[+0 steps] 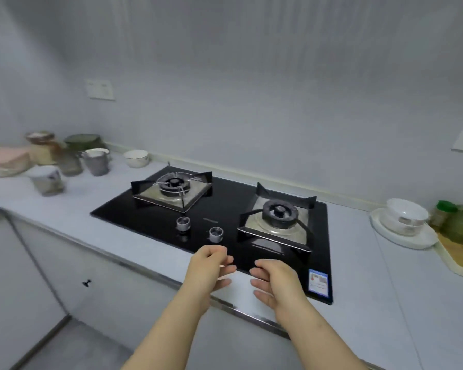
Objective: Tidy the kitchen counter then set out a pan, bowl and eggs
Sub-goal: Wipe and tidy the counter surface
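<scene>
My left hand and my right hand hover side by side over the front edge of the black gas hob, palms facing each other, fingers loosely curled, holding nothing. A white bowl stands on a white plate at the right of the counter. Another small white bowl sits by the back wall, left of the hob. No pan or eggs are in view.
Jars and cups cluster at the back left: a lidded jar, a green-lidded jar, a metal cup, a white cup, a pink-lidded container. A green-capped bottle lies on a wooden board at the right.
</scene>
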Available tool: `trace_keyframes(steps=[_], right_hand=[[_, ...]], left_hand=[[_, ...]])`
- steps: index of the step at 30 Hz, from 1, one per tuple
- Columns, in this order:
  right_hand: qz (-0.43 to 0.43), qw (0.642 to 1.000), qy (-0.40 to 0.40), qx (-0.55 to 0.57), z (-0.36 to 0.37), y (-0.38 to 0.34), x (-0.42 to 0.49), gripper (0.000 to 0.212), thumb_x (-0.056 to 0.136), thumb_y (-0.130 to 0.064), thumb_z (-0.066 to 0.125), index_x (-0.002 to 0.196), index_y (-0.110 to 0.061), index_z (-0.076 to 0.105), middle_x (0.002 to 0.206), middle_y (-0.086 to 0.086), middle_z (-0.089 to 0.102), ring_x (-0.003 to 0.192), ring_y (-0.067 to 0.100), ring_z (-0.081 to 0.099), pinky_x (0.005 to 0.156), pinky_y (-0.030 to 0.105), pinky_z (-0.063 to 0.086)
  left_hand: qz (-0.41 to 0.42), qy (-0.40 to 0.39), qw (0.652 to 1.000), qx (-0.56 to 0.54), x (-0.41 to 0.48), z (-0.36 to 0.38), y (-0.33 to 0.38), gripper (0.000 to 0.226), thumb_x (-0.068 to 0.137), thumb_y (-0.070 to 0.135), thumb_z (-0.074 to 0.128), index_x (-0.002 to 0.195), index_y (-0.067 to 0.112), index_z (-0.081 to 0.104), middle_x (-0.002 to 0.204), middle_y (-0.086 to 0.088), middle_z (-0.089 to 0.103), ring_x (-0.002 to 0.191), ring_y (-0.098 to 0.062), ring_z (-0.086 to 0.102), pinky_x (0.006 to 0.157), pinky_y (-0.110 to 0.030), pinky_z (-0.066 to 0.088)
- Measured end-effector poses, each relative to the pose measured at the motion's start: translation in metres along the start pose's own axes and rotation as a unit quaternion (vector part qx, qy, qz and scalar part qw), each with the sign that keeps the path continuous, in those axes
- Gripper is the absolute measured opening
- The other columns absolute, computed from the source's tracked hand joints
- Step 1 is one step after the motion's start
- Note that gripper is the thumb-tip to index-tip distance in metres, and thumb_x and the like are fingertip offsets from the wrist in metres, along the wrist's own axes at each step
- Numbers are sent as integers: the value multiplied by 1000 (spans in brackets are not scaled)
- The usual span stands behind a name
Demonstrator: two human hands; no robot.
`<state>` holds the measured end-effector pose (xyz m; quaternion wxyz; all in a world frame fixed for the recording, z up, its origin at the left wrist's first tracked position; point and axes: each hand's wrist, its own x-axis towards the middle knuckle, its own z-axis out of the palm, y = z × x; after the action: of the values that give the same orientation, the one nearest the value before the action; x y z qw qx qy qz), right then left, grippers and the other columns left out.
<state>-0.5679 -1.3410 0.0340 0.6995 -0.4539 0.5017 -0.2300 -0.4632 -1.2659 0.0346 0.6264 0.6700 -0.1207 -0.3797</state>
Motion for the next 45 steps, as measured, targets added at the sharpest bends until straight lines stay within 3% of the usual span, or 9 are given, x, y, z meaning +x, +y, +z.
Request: trace_keyframes(steps=[3, 6, 10, 16, 26, 35, 37, 42, 45], right_hand=[[1, 996, -82, -34, 102, 17, -12, 12, 92, -15, 52, 100, -10, 60, 87, 6, 64, 77, 19, 60, 68, 29, 49], [11, 989, -139, -49, 194, 37, -25, 9, 91, -15, 53, 94, -12, 60, 83, 5, 63, 74, 19, 59, 67, 29, 49], [42, 973, -215, -79, 330, 67, -61, 10, 92, -12, 52, 84, -12, 58, 76, 5, 59, 67, 18, 56, 62, 27, 46], [71, 946, -294, -118, 481, 107, -97, 15, 93, -9, 49, 79, -13, 54, 70, 5, 56, 58, 16, 51, 57, 25, 40], [108, 901, -375, -191, 642, 150, -98, 16, 94, -13, 49, 79, -14, 56, 74, 5, 59, 64, 17, 54, 56, 26, 42], [61, 853, -451, -256, 777, 147, -66, 10, 91, -9, 49, 83, -11, 55, 70, 5, 55, 56, 15, 47, 53, 22, 38], [53, 842, -462, -273, 801, 150, -63, 10, 91, -11, 48, 87, -11, 57, 75, 6, 58, 61, 16, 50, 56, 24, 42], [9, 835, -453, -312, 851, 175, -55, 11, 93, -13, 45, 90, -11, 56, 88, 4, 52, 75, 16, 47, 65, 27, 42], [-31, 831, -442, -337, 872, 186, -52, 26, 94, -13, 44, 120, -13, 51, 114, 4, 50, 97, 17, 48, 83, 29, 40]], left_hand=[[7, 82, 996, -30, 6, -101, 7, 11, 95, 16, 47, 93, 17, 58, 91, -5, 66, 79, -16, 66, 62, -26, 53], [5, 138, 989, -48, 6, -196, 12, 12, 96, 16, 45, 91, 17, 56, 88, -4, 64, 75, -15, 63, 65, -28, 52], [16, 215, 974, -72, 3, -339, 18, 9, 96, 17, 46, 94, 14, 54, 83, -2, 61, 69, -13, 60, 58, -24, 47], [13, 300, 951, -79, -9, -493, 29, 10, 97, 15, 45, 91, 15, 52, 82, -2, 59, 64, -13, 58, 58, -24, 45], [-3, 397, 912, -103, 12, -641, 31, 11, 95, 14, 46, 88, 18, 53, 84, -3, 61, 70, -15, 60, 61, -26, 46], [14, 499, 862, -88, 62, -756, 63, 15, 93, 6, 42, 88, 16, 53, 81, -6, 60, 63, -18, 57, 62, -29, 45], [1, 520, 853, -52, 70, -776, 62, 15, 91, 8, 45, 87, 18, 54, 85, -5, 62, 68, -19, 58, 67, -30, 46], [-28, 513, 840, 174, 88, -830, 49, 17, 92, 18, 47, 104, 22, 58, 103, 8, 59, 87, -12, 56, 77, -27, 43], [-76, 480, 828, 280, 103, -863, 43, 20, 91, 23, 48, 107, 29, 59, 117, 11, 60, 101, -15, 56, 89, -32, 44]])
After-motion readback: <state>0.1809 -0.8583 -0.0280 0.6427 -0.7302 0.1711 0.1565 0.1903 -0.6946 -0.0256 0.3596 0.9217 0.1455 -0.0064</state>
